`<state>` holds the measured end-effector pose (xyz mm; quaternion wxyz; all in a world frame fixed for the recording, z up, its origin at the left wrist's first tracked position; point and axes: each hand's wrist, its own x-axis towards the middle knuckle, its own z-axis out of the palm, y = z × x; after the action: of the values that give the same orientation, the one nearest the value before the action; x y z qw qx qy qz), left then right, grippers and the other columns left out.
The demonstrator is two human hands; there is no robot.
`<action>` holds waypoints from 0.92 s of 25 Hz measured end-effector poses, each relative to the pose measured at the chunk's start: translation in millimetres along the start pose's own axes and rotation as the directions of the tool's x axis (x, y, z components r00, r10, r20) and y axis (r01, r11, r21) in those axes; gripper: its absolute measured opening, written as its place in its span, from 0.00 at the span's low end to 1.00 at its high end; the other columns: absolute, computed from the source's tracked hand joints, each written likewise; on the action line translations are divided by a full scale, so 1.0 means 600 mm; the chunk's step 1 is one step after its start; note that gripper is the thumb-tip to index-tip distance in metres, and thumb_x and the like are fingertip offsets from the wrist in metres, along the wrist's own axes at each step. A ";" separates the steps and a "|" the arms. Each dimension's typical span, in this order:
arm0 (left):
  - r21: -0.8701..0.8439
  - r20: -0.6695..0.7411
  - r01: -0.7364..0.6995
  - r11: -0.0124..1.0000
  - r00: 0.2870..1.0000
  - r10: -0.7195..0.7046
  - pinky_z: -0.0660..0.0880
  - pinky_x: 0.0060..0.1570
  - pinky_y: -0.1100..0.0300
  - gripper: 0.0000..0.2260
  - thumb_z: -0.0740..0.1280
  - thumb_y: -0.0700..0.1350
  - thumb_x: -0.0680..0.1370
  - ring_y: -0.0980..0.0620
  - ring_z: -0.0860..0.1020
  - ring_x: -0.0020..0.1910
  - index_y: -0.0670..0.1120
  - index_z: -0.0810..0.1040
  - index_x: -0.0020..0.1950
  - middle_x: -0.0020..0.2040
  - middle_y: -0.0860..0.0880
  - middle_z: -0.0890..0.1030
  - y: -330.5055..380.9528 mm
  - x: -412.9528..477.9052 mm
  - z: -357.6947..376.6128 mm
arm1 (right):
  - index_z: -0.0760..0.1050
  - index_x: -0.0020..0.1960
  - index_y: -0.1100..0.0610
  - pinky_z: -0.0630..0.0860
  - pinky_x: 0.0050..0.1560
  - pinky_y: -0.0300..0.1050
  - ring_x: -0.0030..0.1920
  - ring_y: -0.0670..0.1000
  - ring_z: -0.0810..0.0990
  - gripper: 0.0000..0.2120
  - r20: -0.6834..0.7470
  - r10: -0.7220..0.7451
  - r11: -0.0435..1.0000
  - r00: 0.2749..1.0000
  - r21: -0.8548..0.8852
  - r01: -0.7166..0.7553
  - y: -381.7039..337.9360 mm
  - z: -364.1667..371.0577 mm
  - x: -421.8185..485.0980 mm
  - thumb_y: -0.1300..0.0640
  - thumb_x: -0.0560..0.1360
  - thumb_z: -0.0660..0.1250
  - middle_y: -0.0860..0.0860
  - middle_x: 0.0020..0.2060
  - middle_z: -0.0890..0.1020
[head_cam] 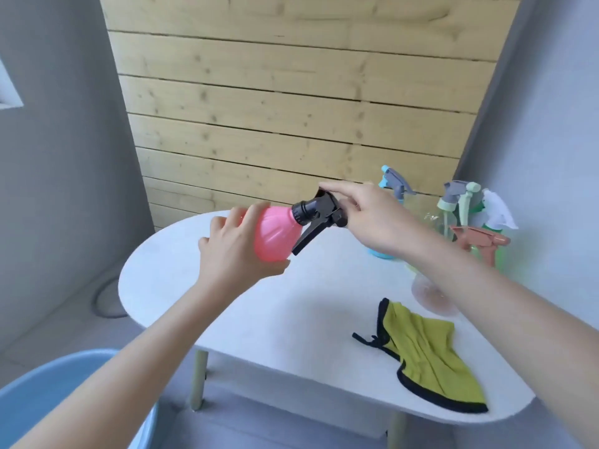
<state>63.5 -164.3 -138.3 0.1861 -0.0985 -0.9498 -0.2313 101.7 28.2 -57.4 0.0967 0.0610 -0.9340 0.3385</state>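
Head camera view: a person's left hand (233, 247) wraps around the round belly of a pink spray bottle (275, 236), fingers and thumb curled about it, while the right hand (372, 215) grasps the nozzle end of its black trigger head (319, 215), forefinger stretched along the top. The bottle is held in the air on its side, above the far left end of the white tabletop (291, 319), with the head pointing right and the trigger lever hanging down. The work appears to be at an early stage: the head still sits on the neck with its ribbed collar in place, so any adjusting of the nozzle or unscrewing seems yet to be finished. The bottle's body is translucent pink plastic with soft vertical ribs; whether it holds liquid cannot be told. At the tabletop's far right corner stands a cluster of other spray bottles (466, 215), some with grey or pale green triggers, one with a brownish-pink one. A yellow-green cloth (431, 351) edged in black lies crumpled near the right front edge. A pale blue tub (48, 384) shows at lower left, and a plank wall (291, 92) rises behind.
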 end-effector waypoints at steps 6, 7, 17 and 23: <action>-0.010 -0.034 -0.054 0.998 0.998 0.054 0.62 0.48 0.52 0.41 0.75 0.59 0.63 0.43 0.66 0.61 0.60 0.60 0.72 0.65 0.53 0.68 0.044 -0.074 -0.058 | 0.76 0.56 0.56 0.81 0.48 0.44 0.44 0.53 0.84 0.08 0.044 0.070 0.974 0.997 0.213 -0.078 -0.068 -0.050 -0.102 0.58 0.77 0.65 0.52 0.46 0.85; -0.013 -0.034 -0.050 0.999 0.998 0.050 0.62 0.48 0.52 0.41 0.76 0.58 0.63 0.43 0.65 0.61 0.60 0.60 0.72 0.65 0.53 0.68 0.047 -0.080 -0.059 | 0.77 0.52 0.54 0.79 0.50 0.46 0.46 0.53 0.83 0.07 0.025 0.013 0.998 1.000 0.067 -0.014 -0.072 -0.048 -0.106 0.61 0.75 0.66 0.51 0.45 0.85; -0.157 -0.052 0.060 0.986 0.996 -0.069 0.63 0.51 0.51 0.41 0.75 0.59 0.64 0.44 0.64 0.64 0.59 0.59 0.73 0.67 0.53 0.67 0.039 -0.111 -0.008 | 0.73 0.65 0.48 0.69 0.44 0.47 0.51 0.53 0.74 0.19 -0.045 -0.127 0.856 0.991 -0.510 0.086 -0.077 0.001 -0.140 0.60 0.77 0.57 0.52 0.50 0.75; -0.155 -0.097 0.039 0.987 0.994 -0.054 0.63 0.51 0.52 0.42 0.75 0.59 0.64 0.44 0.64 0.64 0.59 0.59 0.73 0.67 0.54 0.67 0.021 -0.099 0.005 | 0.64 0.48 0.57 0.69 0.35 0.32 0.40 0.52 0.80 0.17 -0.324 0.019 1.000 0.946 -0.002 -0.021 -0.064 0.020 -0.098 0.58 0.72 0.73 0.52 0.39 0.81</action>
<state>120.3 -157.8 -159.4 0.2201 -0.0786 -0.9207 -0.3125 164.2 -6.0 -55.9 0.2455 -0.0054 -0.9069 0.3423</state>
